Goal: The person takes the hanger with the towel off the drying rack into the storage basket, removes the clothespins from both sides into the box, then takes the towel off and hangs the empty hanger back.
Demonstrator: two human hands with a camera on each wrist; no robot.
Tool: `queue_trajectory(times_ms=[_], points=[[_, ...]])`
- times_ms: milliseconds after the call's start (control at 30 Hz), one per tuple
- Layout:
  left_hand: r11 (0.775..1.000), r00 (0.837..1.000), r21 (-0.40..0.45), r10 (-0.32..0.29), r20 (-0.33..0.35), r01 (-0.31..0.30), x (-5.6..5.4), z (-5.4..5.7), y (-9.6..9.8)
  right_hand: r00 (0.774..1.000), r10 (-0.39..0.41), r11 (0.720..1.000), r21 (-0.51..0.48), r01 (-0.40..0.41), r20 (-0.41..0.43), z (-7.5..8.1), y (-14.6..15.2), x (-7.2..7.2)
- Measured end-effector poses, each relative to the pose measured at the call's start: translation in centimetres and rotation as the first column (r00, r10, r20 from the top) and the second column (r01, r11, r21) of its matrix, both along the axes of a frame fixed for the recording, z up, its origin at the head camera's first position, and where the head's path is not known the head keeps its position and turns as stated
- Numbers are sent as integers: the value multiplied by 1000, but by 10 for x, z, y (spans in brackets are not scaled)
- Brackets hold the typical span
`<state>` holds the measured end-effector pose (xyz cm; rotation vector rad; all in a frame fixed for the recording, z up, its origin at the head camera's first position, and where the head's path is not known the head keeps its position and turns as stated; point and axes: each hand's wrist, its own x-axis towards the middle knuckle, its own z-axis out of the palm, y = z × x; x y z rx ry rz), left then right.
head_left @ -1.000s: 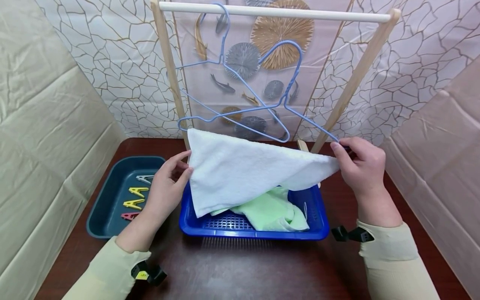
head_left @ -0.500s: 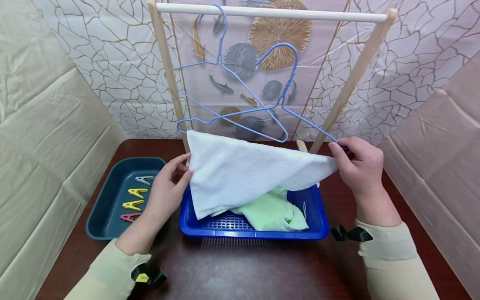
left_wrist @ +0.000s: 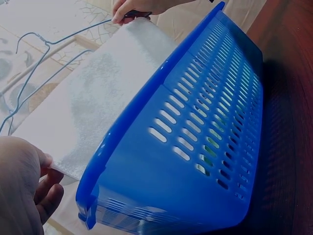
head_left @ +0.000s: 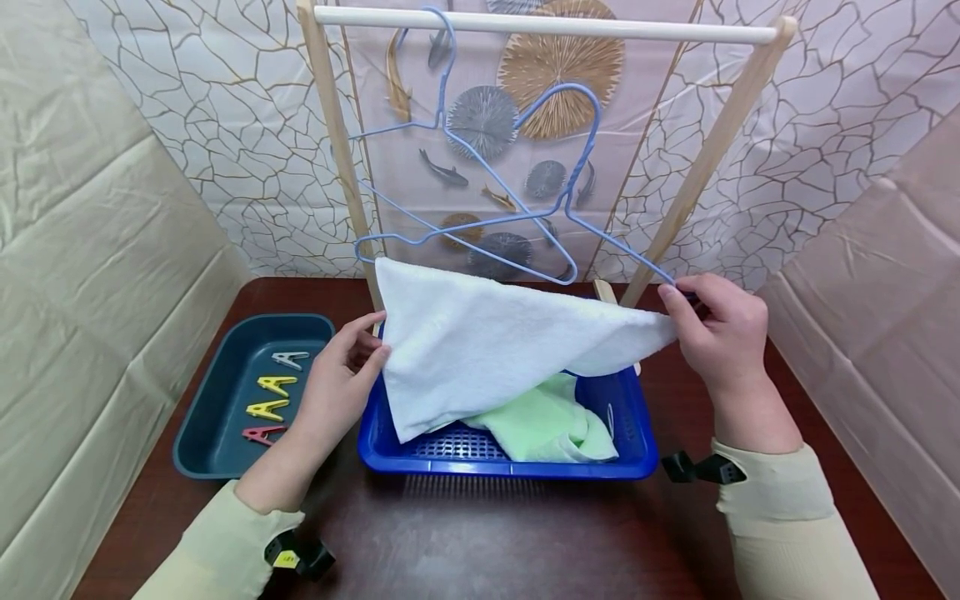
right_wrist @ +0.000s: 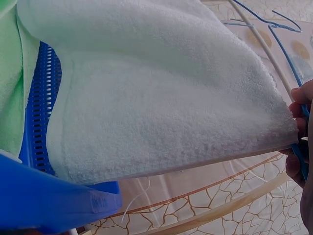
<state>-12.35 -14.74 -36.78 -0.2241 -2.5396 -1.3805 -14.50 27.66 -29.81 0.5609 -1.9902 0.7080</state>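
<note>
In the head view, a white towel (head_left: pixel 495 342) stretches between both hands, over the blue basket (head_left: pixel 510 468). My left hand (head_left: pixel 341 379) pinches its left edge between thumb and fingers. My right hand (head_left: pixel 723 333) grips the right end of a blue wire hanger (head_left: pixel 622 248) together with the towel's right corner. A small dark item shows inside that grip, its kind unclear. The hanger tilts, hook upward, and its left end sits just behind the towel's upper left corner. In the right wrist view, fingers (right_wrist: pixel 304 93) close round the blue wire beside the towel.
A light green towel (head_left: pixel 555 417) lies in the basket. Behind, a second blue hanger (head_left: pixel 442 83) hangs from the white rail (head_left: pixel 547 23) of a wooden rack. At left, a teal tray (head_left: pixel 213 454) holds several clothespins (head_left: pixel 276 384). Fabric walls enclose the table.
My left hand has shifted slightly right and down, and the towel's lower left corner has moved with it. The right hand and hanger look nearly still.
</note>
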Motion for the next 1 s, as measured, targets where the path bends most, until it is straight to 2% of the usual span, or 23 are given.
queue_trajectory(times_ms=[400, 767, 1000], points=[[999, 999, 42, -16, -29, 17, -1, -1, 0, 999, 14, 1000, 9, -14, 30, -2, 0, 2], [998, 1000, 52, -28, 9, 28, -7, 2, -5, 998, 45, 999, 20, -46, 36, -2, -1, 4], [998, 999, 61, -21, -37, 23, -12, 8, -9, 998, 58, 998, 18, -59, 39, 1, -4, 5]])
